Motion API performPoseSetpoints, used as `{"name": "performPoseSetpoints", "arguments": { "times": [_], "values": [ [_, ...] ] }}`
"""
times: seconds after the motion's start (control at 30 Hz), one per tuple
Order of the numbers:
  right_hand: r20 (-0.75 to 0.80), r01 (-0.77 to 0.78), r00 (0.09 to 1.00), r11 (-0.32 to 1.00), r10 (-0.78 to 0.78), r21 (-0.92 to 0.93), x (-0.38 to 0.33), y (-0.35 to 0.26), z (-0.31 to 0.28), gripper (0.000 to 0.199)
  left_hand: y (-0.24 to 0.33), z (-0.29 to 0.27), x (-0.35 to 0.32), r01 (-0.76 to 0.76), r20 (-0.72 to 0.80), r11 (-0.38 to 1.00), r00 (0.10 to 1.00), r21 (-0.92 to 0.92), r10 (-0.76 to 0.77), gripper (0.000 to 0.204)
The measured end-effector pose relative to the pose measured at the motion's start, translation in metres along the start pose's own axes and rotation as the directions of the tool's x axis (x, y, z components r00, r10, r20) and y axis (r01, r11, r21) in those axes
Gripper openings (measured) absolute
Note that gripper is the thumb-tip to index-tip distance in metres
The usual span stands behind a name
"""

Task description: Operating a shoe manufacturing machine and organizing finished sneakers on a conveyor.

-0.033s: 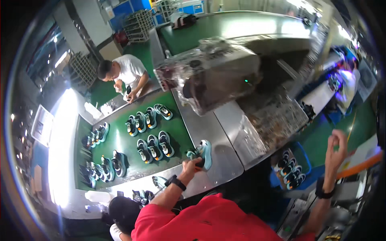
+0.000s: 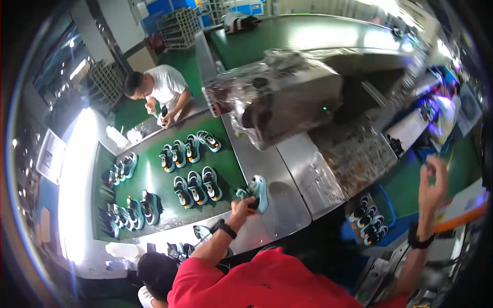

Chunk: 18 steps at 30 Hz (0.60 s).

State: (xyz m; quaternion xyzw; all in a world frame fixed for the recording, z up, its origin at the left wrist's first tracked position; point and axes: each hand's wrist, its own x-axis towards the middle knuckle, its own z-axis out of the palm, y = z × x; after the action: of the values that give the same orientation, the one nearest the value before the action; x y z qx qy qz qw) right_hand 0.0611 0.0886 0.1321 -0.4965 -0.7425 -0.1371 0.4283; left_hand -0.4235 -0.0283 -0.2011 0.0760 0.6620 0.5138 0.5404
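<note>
My left hand (image 2: 240,208) is closed around the upper of a sneaker (image 2: 261,193), dark with a pale blue sole. The sneaker is tilted with its sole to the right, over the bare metal top (image 2: 281,220) beside the green work surface (image 2: 163,205). My right hand (image 2: 432,186) is raised at the far right, away from the table. Its fingers are loosely bent and apart, and I see nothing in them. Just left of the held sneaker, a row of similar sneakers (image 2: 195,188) stands on the green surface, with another row (image 2: 191,148) behind it.
More sneakers (image 2: 134,213) stand at the table's left. A co-worker (image 2: 169,87) handles a shoe at the far edge; another person's dark head (image 2: 157,272) is close by my left arm. A foil-wrapped machine (image 2: 287,97) fills the back middle. Sneakers lie in a blue crate (image 2: 370,237) at right.
My left hand and the sneaker have shifted slightly left and away from me. My right hand has moved very slightly, still raised. The view has turned a little.
</note>
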Motion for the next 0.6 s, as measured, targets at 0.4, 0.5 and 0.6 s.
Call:
{"name": "performPoseSetpoints", "arguments": {
  "times": [0.4, 0.5, 0.6],
  "values": [
    [0.42, 0.875, 0.472, 0.472, -0.775, -0.11, 0.355, -0.254, 0.288, 0.072, 0.154, -0.018, 0.322, -0.228, -0.399, 0.972, 0.897, -0.056, 0.188, 0.034],
    [0.397, 0.93, 0.353, 0.364, -0.847, -0.052, 0.376, -0.3, 0.371, 0.081, 0.164, -0.051, 0.364, -0.203, -0.561, 0.895, 0.719, 0.396, 0.411, 0.05],
    [0.537, 0.958, 0.285, 0.234, -0.794, -0.163, 0.396, -0.327, 0.395, 0.085, 0.172, -0.021, 0.393, -0.204, -0.443, 0.817, 0.756, 0.54, 0.482, 0.057]
  ]
}}
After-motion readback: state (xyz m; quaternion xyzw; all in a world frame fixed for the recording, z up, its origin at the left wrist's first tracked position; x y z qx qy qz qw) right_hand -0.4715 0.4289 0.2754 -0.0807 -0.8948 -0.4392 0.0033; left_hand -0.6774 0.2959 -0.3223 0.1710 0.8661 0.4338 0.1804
